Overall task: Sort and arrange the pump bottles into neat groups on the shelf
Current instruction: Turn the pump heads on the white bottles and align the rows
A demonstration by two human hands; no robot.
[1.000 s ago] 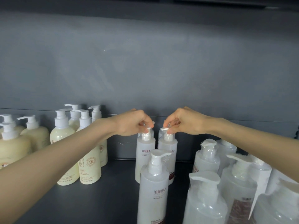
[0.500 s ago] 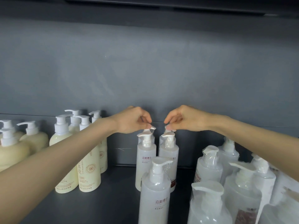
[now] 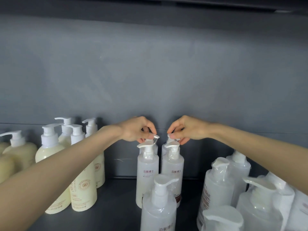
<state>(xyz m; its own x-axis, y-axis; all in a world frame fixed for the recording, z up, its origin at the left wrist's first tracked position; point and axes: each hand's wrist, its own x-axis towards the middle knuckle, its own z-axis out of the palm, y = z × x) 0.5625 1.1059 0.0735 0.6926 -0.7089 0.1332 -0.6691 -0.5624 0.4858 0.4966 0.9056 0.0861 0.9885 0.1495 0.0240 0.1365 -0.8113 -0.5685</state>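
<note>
Tall white pump bottles stand in the middle of the dark shelf (image 3: pixel 116 205). Two (image 3: pixel 147 174) (image 3: pixel 173 172) stand side by side, with two more close behind them, mostly hidden. My left hand (image 3: pixel 138 129) pinches the wrapped pump head of the rear left bottle (image 3: pixel 152 139). My right hand (image 3: pixel 186 129) pinches the pump head of the rear right bottle (image 3: pixel 171 138). A fifth white bottle (image 3: pixel 159 207) stands nearest to me.
Cream-coloured pump bottles (image 3: pixel 83 180) are grouped at the left, with rounder ones (image 3: pixel 18 154) further left. Plastic-wrapped clear bottles (image 3: pixel 220 185) crowd the right side. The grey back wall (image 3: pixel 150 72) rises right behind the hands.
Both hands have shifted from the front pair's pump heads back to the rear pair's. The view has tilted up slightly, so the bottles sit lower in frame.
</note>
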